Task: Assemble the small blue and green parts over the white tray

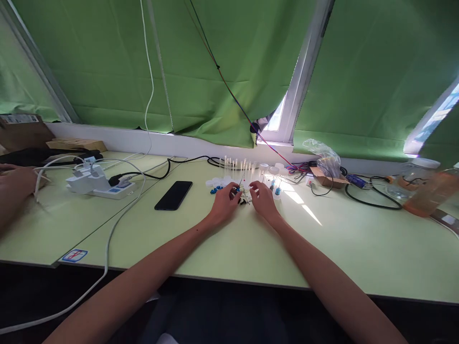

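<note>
My left hand (225,204) is closed in a pinch on a small blue piece (237,189); a thin dark rod rises beside its fingertips. Just to the right, my right hand (264,199) hovers over the small parts with bent fingers, a gap showing between thumb and forefinger, and nothing visible in it. Between the hands lies a jumble of small black and metallic parts (244,201). Several blue pieces (216,189) are left of my left hand. Clear upright tubes (234,167) stand behind the hands, with white caps (274,169) to their right.
A black phone (174,195) lies left of my hands. Farther left are a white power strip (116,190), loose cables and another person's hand (17,179). At right stand an open cardboard box (328,178) with a plastic bag, a black cable (373,204) and an orange-tinted bottle (432,193).
</note>
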Demonstrator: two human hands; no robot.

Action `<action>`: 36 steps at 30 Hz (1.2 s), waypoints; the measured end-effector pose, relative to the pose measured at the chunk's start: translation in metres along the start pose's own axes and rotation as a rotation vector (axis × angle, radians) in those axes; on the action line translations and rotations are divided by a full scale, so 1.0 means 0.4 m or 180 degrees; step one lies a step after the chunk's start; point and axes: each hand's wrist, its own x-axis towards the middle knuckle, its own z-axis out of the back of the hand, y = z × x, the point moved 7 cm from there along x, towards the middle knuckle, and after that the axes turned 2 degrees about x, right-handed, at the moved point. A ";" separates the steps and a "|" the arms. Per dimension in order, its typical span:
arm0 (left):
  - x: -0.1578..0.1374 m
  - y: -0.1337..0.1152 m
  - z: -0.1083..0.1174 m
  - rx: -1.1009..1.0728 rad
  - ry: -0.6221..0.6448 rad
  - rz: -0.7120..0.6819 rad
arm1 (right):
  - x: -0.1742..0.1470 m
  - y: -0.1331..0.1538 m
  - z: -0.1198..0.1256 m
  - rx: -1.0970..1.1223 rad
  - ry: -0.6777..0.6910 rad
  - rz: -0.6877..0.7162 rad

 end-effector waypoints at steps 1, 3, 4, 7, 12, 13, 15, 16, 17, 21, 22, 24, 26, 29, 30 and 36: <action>0.000 0.001 0.001 -0.0052 0.0002 0.0045 | 0.000 -0.007 -0.006 -0.0113 0.0089 0.0024; 0.000 0.003 0.001 -0.0171 0.0017 0.0121 | 0.000 -0.023 -0.017 -0.0308 0.0233 0.0023; -0.001 0.005 0.001 -0.0225 0.0023 0.0150 | -0.001 -0.030 -0.022 -0.0388 0.0291 0.0020; -0.001 0.011 -0.002 -0.0385 0.0046 0.0249 | -0.004 -0.048 -0.035 -0.0592 0.0441 0.0006; 0.000 0.026 -0.010 -0.0702 0.0072 0.0453 | -0.011 -0.060 -0.046 -0.0761 0.0625 0.0034; 0.000 0.028 -0.011 -0.0742 0.0069 0.0467 | -0.012 -0.061 -0.047 -0.0779 0.0645 0.0047; 0.002 0.029 -0.013 -0.0804 0.0073 0.0457 | -0.013 -0.063 -0.047 -0.0807 0.0665 0.0065; 0.002 0.029 -0.014 -0.0826 0.0078 0.0446 | -0.013 -0.064 -0.047 -0.0817 0.0664 0.0062; 0.003 0.029 -0.015 -0.0841 0.0087 0.0439 | -0.013 -0.065 -0.046 -0.0824 0.0658 0.0054; 0.001 0.030 -0.017 -0.0834 0.0117 0.0487 | -0.013 -0.070 -0.043 -0.0872 0.0648 -0.0048; 0.001 0.030 -0.018 -0.0837 0.0122 0.0495 | -0.013 -0.071 -0.043 -0.0902 0.0667 -0.0087; 0.000 0.027 -0.018 -0.0864 0.0133 0.0482 | -0.014 -0.071 -0.042 -0.1008 0.0733 -0.0183; -0.001 0.025 -0.019 -0.0891 0.0147 0.0471 | -0.015 -0.070 -0.042 -0.1178 0.0835 -0.0295; -0.002 0.025 -0.020 -0.0916 0.0142 0.0484 | -0.018 -0.067 -0.041 -0.1488 0.1026 -0.0466; -0.002 0.025 -0.021 -0.0926 0.0143 0.0473 | -0.019 -0.064 -0.040 -0.1581 0.1079 -0.0501; -0.004 0.030 -0.025 -0.0895 0.0185 0.0436 | -0.022 -0.056 -0.043 -0.1829 0.1296 -0.0561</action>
